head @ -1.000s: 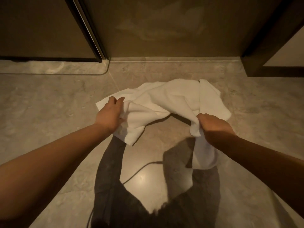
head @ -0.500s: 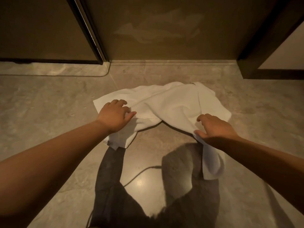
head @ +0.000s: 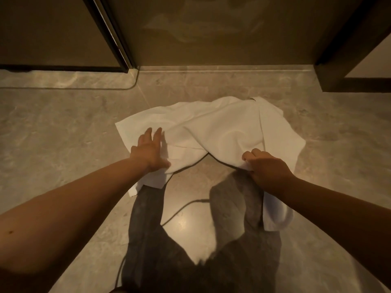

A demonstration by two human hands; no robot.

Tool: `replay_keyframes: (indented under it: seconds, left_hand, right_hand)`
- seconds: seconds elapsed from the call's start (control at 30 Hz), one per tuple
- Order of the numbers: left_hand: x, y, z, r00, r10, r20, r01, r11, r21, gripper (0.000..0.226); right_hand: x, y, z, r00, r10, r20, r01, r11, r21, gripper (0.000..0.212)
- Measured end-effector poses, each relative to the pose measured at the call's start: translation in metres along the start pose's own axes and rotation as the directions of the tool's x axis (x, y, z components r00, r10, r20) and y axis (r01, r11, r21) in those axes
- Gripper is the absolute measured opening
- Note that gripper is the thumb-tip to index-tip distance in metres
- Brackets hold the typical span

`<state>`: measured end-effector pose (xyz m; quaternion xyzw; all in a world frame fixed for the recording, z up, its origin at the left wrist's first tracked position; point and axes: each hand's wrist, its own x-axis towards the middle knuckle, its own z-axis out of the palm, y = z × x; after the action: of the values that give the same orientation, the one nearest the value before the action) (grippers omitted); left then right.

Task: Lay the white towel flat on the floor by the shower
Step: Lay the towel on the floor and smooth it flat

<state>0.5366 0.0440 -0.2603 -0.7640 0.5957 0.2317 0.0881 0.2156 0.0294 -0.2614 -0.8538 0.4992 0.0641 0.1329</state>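
Note:
A white towel (head: 213,127) lies rumpled on the marble floor (head: 63,127) in front of the dark glass shower wall (head: 211,30). Its near edge arches up off the floor in the middle. My left hand (head: 150,151) rests flat on the towel's left part, fingers spread and pointing away from me. My right hand (head: 266,168) pinches the towel's near right edge, with a strip of towel trailing down past my right leg.
My legs in dark grey trousers (head: 148,229) stand on the floor below the towel, with a thin dark cable (head: 182,210) between them. A dark door frame (head: 114,39) stands back left, a dark cabinet base (head: 349,81) back right. A curved floor seam (head: 63,88) runs left.
My left hand let go of the bunched towel and now lies flat on it, further forward. The towel has spread wider and lower. My right hand keeps its grip on the near edge.

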Motion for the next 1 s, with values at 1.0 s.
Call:
replay_keyframes:
  seconds: [1.0]
  left_hand:
    - [0.008, 0.003, 0.0, 0.998, 0.054, 0.025, -0.053, 0.998, -0.015, 0.077]
  right_hand:
    - [0.001, 0.016, -0.003, 0.974, 0.119, -0.193, -0.065, 0.963, 0.262, 0.024]
